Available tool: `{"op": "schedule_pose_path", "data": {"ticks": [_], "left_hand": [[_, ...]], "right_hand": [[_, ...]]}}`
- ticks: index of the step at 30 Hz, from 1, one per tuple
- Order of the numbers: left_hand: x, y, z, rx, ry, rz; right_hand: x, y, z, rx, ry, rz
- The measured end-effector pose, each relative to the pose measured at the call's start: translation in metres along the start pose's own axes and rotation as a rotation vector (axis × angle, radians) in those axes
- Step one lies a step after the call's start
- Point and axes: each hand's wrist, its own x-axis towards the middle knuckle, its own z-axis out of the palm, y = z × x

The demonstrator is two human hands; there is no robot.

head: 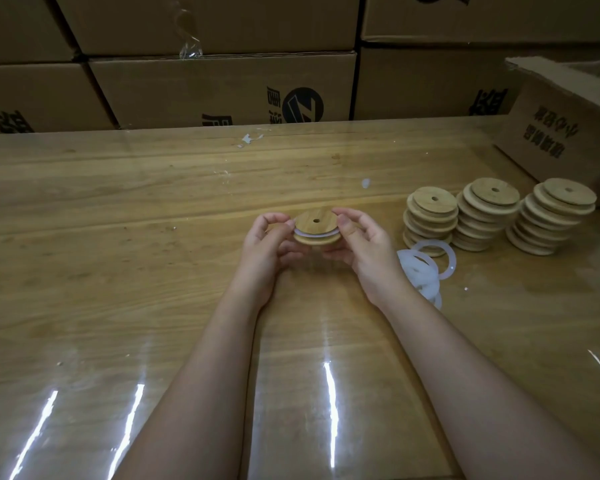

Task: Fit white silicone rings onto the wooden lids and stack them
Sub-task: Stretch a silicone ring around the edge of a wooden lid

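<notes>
My left hand [265, 239] and right hand [366, 245] pinch the wooden lid [321, 223] over the table [153, 202].
Fitting step: the white ring [301, 233] looks half seated (my guess); next, press it flush, then stack.

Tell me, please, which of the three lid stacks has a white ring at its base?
The leftmost stack, nearest the right hand: a silicone ring lies at its foot; the middle stack and rightmost stack have none.

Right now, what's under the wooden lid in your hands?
Curled fingers of the left hand and right hand support the wooden lid from below, above the table. Its underside is hidden; the white ring wraps its side.
</notes>
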Motion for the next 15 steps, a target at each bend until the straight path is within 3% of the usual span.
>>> {"op": "schedule_pose_path", "data": {"ticks": [15], "left_hand": [[0.0023,0.0003,-0.0015,-0.011,0.024,-0.049]], "right_hand": [[-0.0002,-0.0016,0.0055,0.232,-0.040,0.187]]}}
